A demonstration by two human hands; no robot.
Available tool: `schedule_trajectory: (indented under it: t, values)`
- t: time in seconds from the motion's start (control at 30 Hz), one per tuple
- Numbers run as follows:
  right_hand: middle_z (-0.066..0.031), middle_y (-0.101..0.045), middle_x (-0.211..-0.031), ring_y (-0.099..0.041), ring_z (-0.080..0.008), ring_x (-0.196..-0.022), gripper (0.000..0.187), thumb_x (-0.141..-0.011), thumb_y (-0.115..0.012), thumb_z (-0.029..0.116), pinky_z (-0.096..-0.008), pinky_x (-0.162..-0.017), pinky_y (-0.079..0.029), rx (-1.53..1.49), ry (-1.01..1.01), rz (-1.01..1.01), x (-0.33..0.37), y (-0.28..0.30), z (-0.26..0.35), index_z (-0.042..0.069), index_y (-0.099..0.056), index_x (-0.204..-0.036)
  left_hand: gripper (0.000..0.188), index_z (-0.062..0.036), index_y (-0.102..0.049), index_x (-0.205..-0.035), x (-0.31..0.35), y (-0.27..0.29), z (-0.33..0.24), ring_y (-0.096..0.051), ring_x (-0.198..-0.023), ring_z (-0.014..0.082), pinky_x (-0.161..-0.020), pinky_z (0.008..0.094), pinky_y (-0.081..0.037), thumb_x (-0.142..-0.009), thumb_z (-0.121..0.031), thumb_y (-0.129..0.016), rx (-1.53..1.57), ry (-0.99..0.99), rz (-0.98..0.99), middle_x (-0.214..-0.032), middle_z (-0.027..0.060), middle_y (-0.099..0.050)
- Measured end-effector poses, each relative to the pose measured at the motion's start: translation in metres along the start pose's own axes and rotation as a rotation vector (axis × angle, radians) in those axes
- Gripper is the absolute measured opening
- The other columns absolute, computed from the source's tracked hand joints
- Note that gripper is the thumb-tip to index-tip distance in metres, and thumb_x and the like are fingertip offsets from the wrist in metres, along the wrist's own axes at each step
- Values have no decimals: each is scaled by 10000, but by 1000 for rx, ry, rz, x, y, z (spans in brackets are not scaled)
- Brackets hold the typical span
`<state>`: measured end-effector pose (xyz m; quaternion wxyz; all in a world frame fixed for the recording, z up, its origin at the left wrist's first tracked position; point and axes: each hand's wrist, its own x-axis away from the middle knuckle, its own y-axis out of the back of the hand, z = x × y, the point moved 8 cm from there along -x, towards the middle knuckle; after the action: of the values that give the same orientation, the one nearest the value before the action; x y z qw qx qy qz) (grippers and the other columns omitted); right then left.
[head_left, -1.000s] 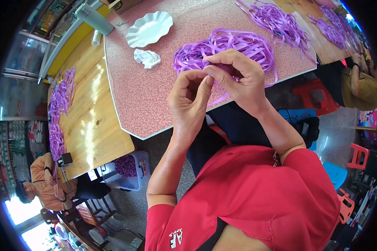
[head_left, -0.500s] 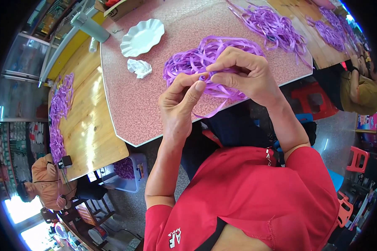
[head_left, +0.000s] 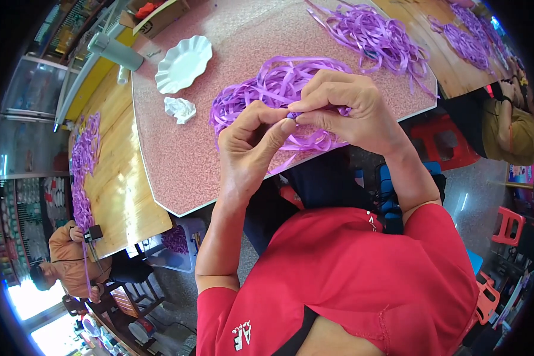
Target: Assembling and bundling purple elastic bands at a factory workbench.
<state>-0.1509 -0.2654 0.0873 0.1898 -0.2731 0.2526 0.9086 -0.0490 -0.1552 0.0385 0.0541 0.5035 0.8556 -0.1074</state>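
My left hand (head_left: 250, 147) and my right hand (head_left: 344, 110) meet above the near edge of a pink speckled table (head_left: 178, 160). Both pinch the same thin purple ribbon strip (head_left: 292, 114) between thumb and fingertips. A loose end of that strip trails down toward the table edge. Right behind my hands lies a big tangled pile of purple ribbon (head_left: 267, 89) on the pink table. My fingers hide the part of the strip that they hold.
A white scalloped plate (head_left: 183, 63) and a crumpled white paper (head_left: 179, 109) lie at the table's left. More ribbon piles (head_left: 371, 32) lie farther back. A wooden table (head_left: 121, 178) with ribbon stands left, with a person in orange (head_left: 65, 261) beside it. Another person (head_left: 510, 124) sits right.
My view has shifted, so table and pile slid left in the picture. My fingertips have closed tighter together on the strip. The hands stay over the table's near edge.
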Motion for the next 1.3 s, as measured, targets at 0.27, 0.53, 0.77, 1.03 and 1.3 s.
schedule_trajectory:
  t: [0.27,0.53,0.77,1.03,1.3]
  values:
    - [-75,-637,-864,-631,-159,-750,175,-801,-731,-42,-270,-623,-509,173,91,-29,18,26,9,1,-724,-971,88,15,-691,-960,-11,-26,4,-515,-782,44,-682,203,-407,-887,-34,-702,-103,36,-2,-853,-13,-577]
    - [-69,-651,-906,-628,-128,-799,152,-827,-715,-44,-239,-665,-498,-87,-64,-100,32,36,-12,-2,-714,-973,77,14,-687,-938,-18,-40,5,-521,-772,67,-678,212,-406,-871,-15,-710,-173,7,27,-841,8,-584]
    - [-78,-635,-894,-619,-132,-788,126,-817,-720,-54,-249,-655,-484,-254,-167,-79,28,38,-23,4,-698,-926,81,15,-686,-914,-21,-41,-5,-515,-749,80,-654,220,-398,-843,7,-725,-284,-107,56,-807,20,-571]
    - [-91,-628,-861,-620,-183,-737,198,-762,-716,-80,-273,-595,-476,52,119,35,19,36,-6,1,-706,-942,101,8,-687,-914,-25,-42,-15,-511,-666,71,-561,219,-392,-824,29,-725,-525,-173,106,-765,21,-569]
    - [-103,-641,-924,-630,-131,-766,131,-839,-700,-63,-236,-625,-509,-335,-170,-53,22,34,-42,-16,-705,-961,100,10,-685,-912,-30,-42,-13,-528,-628,92,-545,231,-416,-823,39,-719,-534,-241,36,-752,41,-575]
